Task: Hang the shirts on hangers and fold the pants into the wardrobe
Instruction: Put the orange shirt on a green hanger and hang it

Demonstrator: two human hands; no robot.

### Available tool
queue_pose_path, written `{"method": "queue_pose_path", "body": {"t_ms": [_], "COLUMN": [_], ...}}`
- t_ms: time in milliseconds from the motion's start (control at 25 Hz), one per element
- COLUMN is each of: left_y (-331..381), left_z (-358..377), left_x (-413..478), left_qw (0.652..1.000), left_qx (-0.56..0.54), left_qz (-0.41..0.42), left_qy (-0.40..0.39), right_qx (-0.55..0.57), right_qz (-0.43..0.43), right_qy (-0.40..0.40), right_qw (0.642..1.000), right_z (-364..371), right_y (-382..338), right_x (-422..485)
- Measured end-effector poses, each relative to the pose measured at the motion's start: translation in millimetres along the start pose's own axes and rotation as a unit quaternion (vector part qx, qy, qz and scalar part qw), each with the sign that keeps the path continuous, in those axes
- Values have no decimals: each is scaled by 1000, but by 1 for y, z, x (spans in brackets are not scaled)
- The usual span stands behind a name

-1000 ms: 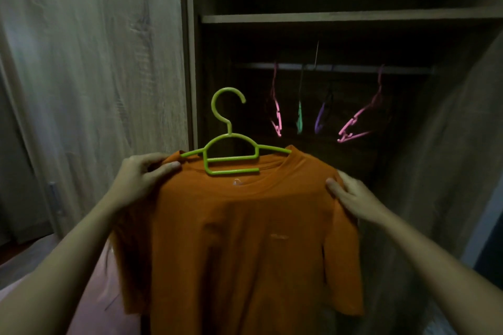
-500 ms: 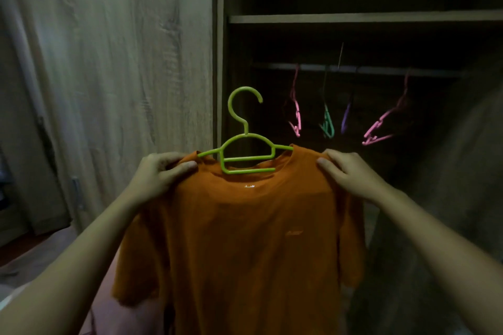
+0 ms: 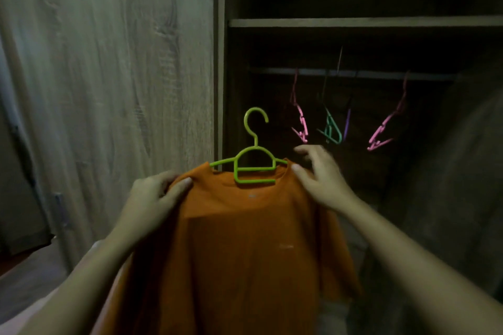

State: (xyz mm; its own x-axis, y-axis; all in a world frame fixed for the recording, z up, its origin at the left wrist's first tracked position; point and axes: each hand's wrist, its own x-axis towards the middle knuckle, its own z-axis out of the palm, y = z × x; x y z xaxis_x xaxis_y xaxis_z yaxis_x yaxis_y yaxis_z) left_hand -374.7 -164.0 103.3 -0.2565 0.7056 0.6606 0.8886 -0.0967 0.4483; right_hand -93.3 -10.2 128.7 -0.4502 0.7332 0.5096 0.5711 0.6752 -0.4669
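Left hand (image 3: 152, 198) grips the orange shirt (image 3: 245, 239) on the green hanger (image 3: 254, 168); right hand (image 3: 324, 179), fingers loose, touches its shoulder.

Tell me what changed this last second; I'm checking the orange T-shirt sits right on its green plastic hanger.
The right hand slid along the orange T-shirt from its outer shoulder inward to the collar, its fingers now lifted open. The left hand still grips the other shoulder, and the shirt stays on the green plastic hanger.
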Motion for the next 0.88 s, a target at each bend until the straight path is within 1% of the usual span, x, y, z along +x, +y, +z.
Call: {"method": "queue_pose_path", "body": {"t_ms": [40,80,120,160,200,240,320,440,480,560,640,720,880], "left_y": [13,25,36,46,55,64,82,109,115,123,129,132,135], "left_z": [11,22,34,46,57,66,78,92,95,98,103,111,131], "left_x": [-1,0,3,8,13,22,41,73,85,106,121,138,186], "left_qw": [1000,999,997,996,995,993,988,988,992,997,983,971,958], "left_qx": [25,45,60,71,82,98,127,122,90,-35,-166,-218,-266], "left_qz": [-11,-21,-35,-46,-52,-51,-59,-62,-61,-70,-76,-72,-97], "left_qy": [11,21,23,25,28,37,60,68,58,13,-36,-64,-47], "right_qx": [76,149,212,254,269,270,307,409,423,425,407,391,372], "right_qz": [17,65,116,163,183,191,203,183,174,149,127,111,126], "right_qy": [-37,-96,-153,-193,-209,-196,-137,-86,-77,-70,-77,-85,-83], "right_qw": [996,982,958,934,922,923,920,890,886,890,901,910,916], "right_z": [9,21,31,40,45,48,50,40,33,21,11,4,5], "right_y": [-17,-29,-38,-43,-47,-48,-46,-37,-35,-25,-16,-9,-3], "right_x": [6,17,30,44,56,71,97,136,148,174,198,220,258]}}
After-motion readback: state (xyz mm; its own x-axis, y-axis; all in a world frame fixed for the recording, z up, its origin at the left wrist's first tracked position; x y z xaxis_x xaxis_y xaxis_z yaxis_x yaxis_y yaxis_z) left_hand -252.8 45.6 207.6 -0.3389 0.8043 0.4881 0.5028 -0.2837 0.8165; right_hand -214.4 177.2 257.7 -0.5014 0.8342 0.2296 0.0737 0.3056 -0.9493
